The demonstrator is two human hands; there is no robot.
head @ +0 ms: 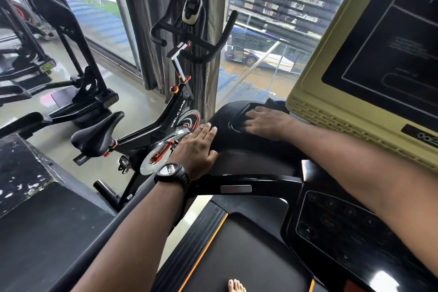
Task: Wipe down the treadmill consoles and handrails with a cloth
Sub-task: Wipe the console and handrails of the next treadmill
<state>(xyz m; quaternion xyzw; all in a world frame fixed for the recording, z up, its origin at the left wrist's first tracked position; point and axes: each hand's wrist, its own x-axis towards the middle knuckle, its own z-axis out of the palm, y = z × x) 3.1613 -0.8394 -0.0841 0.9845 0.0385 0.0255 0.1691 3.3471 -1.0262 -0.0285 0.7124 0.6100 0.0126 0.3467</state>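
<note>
A black WELCARE exercise bike [166,123] stands on a glossy grey floor [132,97] beside a rough pillar [214,31]. It has a black saddle [97,134], curved handlebars [208,54], a small white display [192,10] and a red-trimmed flywheel [189,121]. Grey curtains [147,19] hang by a tall window [104,14]. A black elliptical trainer [78,54] stands at left. Outside, a blue-and-white bus [251,51] sits on a wet road.
</note>
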